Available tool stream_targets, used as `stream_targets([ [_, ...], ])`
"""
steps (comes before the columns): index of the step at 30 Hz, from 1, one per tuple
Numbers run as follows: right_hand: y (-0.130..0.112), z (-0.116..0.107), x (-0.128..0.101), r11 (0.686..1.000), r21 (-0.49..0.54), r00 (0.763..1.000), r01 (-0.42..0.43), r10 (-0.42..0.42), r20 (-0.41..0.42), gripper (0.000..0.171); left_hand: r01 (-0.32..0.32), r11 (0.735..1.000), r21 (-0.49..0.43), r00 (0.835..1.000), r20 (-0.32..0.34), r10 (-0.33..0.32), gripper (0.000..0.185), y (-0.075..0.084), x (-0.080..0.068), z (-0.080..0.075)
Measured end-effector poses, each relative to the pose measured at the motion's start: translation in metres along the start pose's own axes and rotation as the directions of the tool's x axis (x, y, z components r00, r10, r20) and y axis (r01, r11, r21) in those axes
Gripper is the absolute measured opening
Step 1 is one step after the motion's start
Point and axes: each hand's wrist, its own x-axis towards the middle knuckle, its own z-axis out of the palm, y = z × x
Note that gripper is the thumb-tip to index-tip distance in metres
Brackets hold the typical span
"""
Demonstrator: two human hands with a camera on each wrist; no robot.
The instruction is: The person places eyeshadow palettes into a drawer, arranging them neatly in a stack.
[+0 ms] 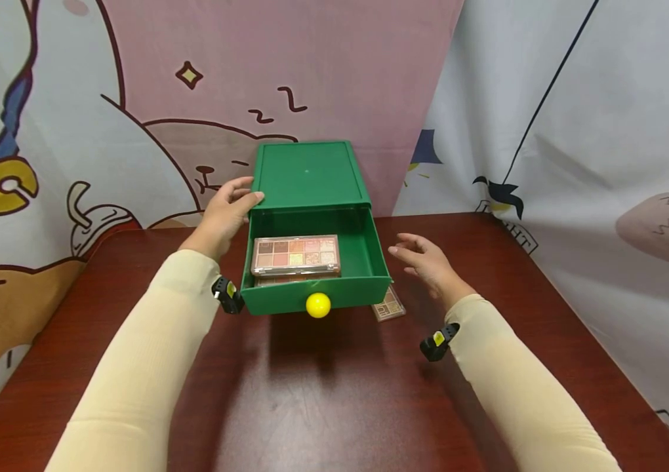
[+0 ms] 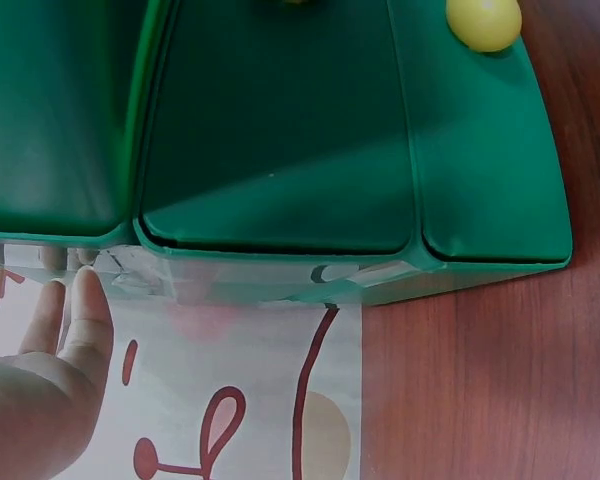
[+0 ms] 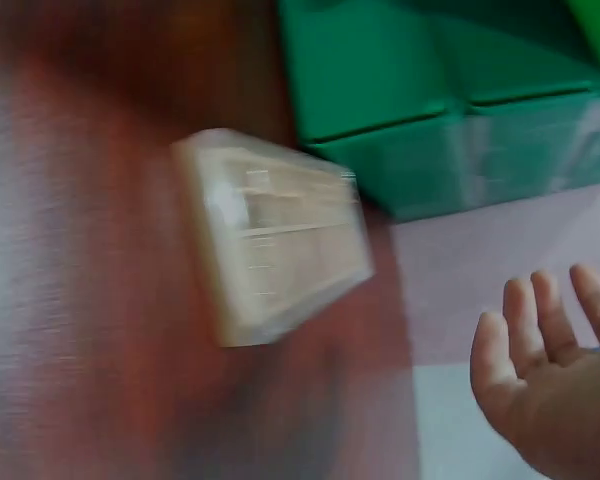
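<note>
While the cream left sleeve rises from the lower left of the head view, the left hand lies at the left side of the green box near the centre, its thumb by the top front corner. Its grip is apart; at the lower left of the left wrist view, straight fingers reach up to the box's side. A black device sits on that wrist.

The box has a flat, raised-rim top, and its drawer stands pulled out towards the lower centre. In the drawer's left and middle part lies a palette in a clear case, with two rows of five pans: browns, orange and pinks above, and below them muted pinks, a bright gold and pale, glittery shades. The edge of another palette peeps out beneath it. A glossy, round yellow knob marks the drawer front.

Just right of centre, a tan-panned palette rests on the reddish-brown tabletop, partly hidden by the drawer's right corner; in the right wrist view it is blurred, left of the middle.

Further right, the right hand hangs near the drawer, holding nothing, its grip apart and fingers slightly bent. Another cream sleeve runs to the lower right.
</note>
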Motion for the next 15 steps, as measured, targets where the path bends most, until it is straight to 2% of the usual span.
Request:
stream_targets([
  [7,0.031,0.016,-0.008,0.981,-0.187,0.997,-0.057,0.047,-0.056,0.062,-0.005,1.000,0.003,1.000,0.000,0.005,0.057,0.001,-0.001,0.000],
  [12,0.043,0.025,-0.015,0.935,-0.347,0.995,-0.069,0.039,-0.093,0.063,-0.002,1.000,0.006,1.000,0.002,0.002,0.057,0.000,-0.001,0.000],
  [15,0.047,0.028,-0.019,0.888,-0.456,0.996,-0.058,0.022,-0.082,0.066,-0.004,1.000,0.004,1.000,0.003,0.004,0.058,-0.001,-0.001,0.000],
])
